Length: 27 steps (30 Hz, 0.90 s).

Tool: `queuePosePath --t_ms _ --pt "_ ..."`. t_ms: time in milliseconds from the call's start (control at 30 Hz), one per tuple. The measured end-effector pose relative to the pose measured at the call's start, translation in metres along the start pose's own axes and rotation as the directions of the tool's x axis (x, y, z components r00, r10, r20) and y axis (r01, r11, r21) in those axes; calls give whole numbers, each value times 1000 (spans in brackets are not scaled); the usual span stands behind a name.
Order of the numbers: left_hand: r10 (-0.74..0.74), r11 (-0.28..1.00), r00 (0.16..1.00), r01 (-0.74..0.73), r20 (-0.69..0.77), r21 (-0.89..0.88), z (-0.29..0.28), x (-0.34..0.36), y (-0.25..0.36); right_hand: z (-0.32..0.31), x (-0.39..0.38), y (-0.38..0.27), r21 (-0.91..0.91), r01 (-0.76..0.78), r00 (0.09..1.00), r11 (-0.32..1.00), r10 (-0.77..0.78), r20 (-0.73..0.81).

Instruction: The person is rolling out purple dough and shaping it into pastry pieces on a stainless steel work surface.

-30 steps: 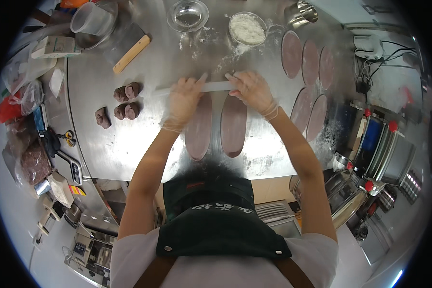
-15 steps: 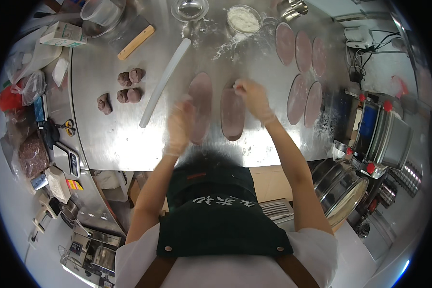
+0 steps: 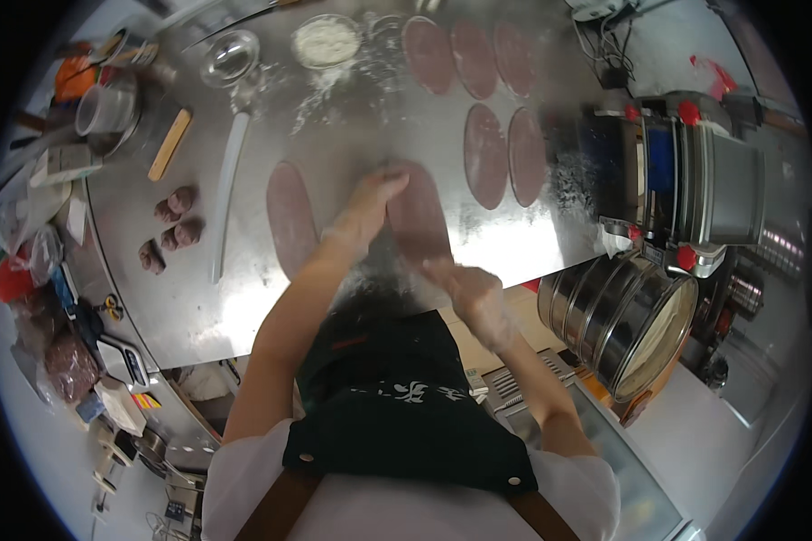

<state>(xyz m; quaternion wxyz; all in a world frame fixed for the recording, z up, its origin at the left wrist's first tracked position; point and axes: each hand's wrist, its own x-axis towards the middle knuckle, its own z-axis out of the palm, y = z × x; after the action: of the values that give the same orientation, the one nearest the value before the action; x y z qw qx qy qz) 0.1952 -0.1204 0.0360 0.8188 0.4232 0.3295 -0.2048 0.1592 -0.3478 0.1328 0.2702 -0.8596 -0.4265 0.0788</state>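
Note:
A long oval sheet of purplish-pink dough (image 3: 420, 216) is stretched between my two hands, over the near middle of the steel table. My left hand (image 3: 376, 200), in a clear glove, pinches its far end. Lower right, my right hand (image 3: 475, 293) grips the near end, somewhat blurred by motion. To the left, a second oval dough sheet (image 3: 290, 215) lies flat, partly behind my left forearm. A white rolling pin (image 3: 231, 194) rests further left, beside several small rolled dough pieces (image 3: 179, 233).
Several oval dough sheets (image 3: 487, 155) lie in two rows at the far right. A bowl of flour (image 3: 327, 41) and a clear bowl (image 3: 230, 58) stand at the back. A wooden-handled scraper (image 3: 170, 144) lies left. A dough-rolling machine (image 3: 713, 180) and a large metal sieve (image 3: 622, 320) are on the right.
My hands have taken hold of the right-hand dough sheet at its two ends; it now slants. My left hand crossed rightward, my right came nearer me. The view has turned to the right.

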Motion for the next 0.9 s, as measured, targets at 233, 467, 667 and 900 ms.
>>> queuePosePath --t_ms 233,467,667,900 --pt "482 775 875 -399 -48 490 47 121 29 100 6 113 -232 -120 949 965 42 -313" --pt "845 30 469 -523 259 852 42 131 1 109 -3 121 -218 -111 932 970 25 -363" --pt "615 -394 582 -357 532 847 53 113 -2 85 1 114 -227 -59 968 972 0 -252" --pt "742 -94 574 -422 346 902 7 83 4 77 75 82 -50 -402 803 914 326 -500"
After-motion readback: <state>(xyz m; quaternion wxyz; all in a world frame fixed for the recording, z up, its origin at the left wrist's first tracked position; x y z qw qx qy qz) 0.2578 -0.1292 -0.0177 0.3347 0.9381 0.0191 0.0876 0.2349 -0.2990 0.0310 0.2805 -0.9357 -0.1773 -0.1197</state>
